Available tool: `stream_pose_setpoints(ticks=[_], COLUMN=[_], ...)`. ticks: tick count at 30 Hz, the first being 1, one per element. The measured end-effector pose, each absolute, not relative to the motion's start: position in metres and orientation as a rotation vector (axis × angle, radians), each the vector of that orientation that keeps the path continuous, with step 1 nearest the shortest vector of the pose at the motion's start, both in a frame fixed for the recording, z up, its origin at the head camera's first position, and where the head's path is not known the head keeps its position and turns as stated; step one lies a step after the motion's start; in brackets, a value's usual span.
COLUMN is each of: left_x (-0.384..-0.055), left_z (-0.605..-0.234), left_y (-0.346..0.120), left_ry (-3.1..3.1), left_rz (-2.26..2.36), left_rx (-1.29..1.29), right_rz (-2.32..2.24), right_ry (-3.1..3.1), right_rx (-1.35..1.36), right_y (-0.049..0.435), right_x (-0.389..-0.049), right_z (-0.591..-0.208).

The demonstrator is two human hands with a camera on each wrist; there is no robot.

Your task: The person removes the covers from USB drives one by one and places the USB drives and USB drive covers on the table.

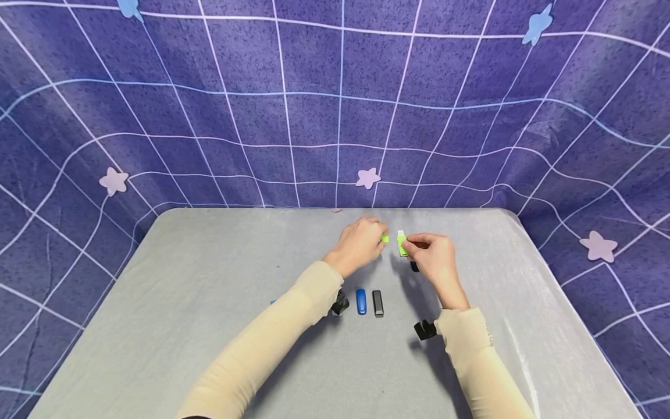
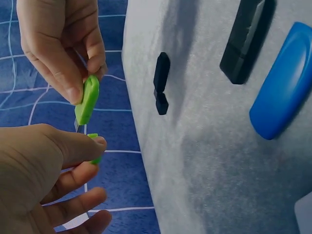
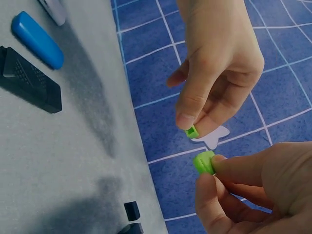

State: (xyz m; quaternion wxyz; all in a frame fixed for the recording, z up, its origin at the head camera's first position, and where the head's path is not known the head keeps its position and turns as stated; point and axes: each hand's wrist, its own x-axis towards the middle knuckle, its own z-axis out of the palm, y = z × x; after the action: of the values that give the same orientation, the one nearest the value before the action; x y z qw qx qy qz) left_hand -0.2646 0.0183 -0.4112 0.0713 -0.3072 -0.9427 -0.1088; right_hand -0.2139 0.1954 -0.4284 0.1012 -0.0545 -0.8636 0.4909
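Note:
Above the far part of the table, my right hand pinches a bright green USB flash drive, its pale connector bare and pointing away from me. Facing it, my left hand holds the small green cap between thumb and forefinger, the other fingers loosely bent in the left wrist view. Cap and drive are apart by a small gap; the cap's hollow end shows in the right wrist view. Partly behind my right hand lies a black flash drive, with a short black piece at its end.
Nearer me lie a blue flash drive and a dark grey one, side by side. A bit of blue peeks out by my left sleeve. Black wrist cameras hang under both wrists. A purple gridded curtain stands behind the grey table.

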Motion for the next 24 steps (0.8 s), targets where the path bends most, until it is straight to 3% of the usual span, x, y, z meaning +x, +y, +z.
stream_pose_setpoints(ticks=[24], left_x=[-0.265], left_z=[-0.439], left_y=[0.029], left_ry=[-2.901], left_rz=[-0.282], left_rx=[-0.915], right_rz=[1.188], right_ry=[-2.599], right_rx=[-0.171], right_y=[0.193], right_x=[-0.219], right_z=[-0.455])
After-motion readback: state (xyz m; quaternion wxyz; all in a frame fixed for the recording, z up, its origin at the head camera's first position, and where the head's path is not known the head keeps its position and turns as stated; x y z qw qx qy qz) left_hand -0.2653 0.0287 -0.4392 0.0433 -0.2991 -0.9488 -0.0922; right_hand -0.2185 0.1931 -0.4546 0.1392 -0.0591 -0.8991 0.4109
